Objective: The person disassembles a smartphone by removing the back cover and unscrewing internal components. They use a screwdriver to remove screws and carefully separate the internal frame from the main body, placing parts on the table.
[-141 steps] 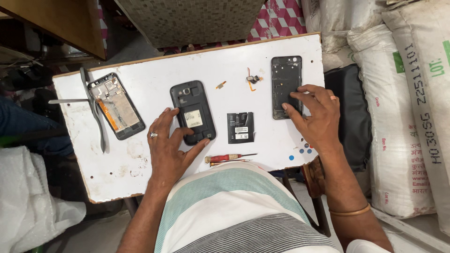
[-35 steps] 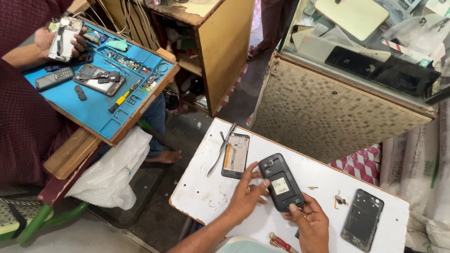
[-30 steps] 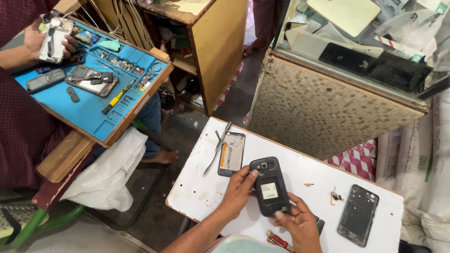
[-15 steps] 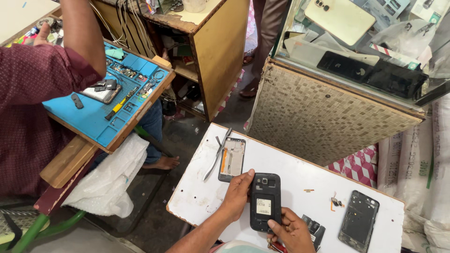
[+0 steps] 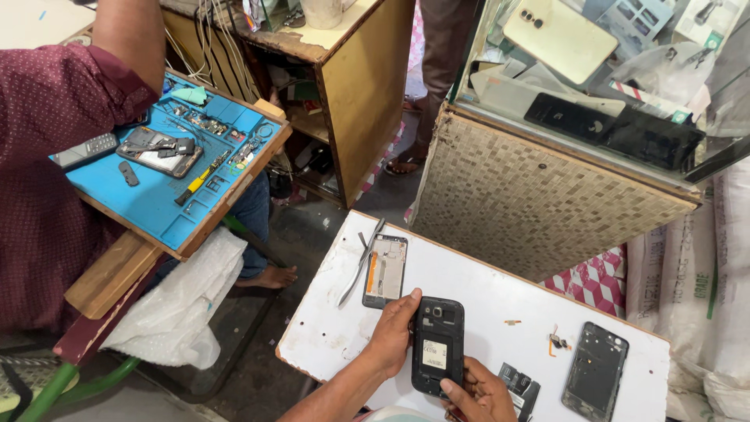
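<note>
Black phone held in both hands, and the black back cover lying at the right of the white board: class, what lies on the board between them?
Head view: between the black phone and back cover lie a small loose part and a dark battery.

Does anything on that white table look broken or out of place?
The black phone, held by the left hand and right hand, has its back off. A stripped phone frame and a loose back cover lie apart on the chipped, stained white table.

- My left hand [image 5: 393, 337] and forearm show bare, no sleeve.
- My right hand [image 5: 480, 393] is bare too, fingers unadorned here.
</note>
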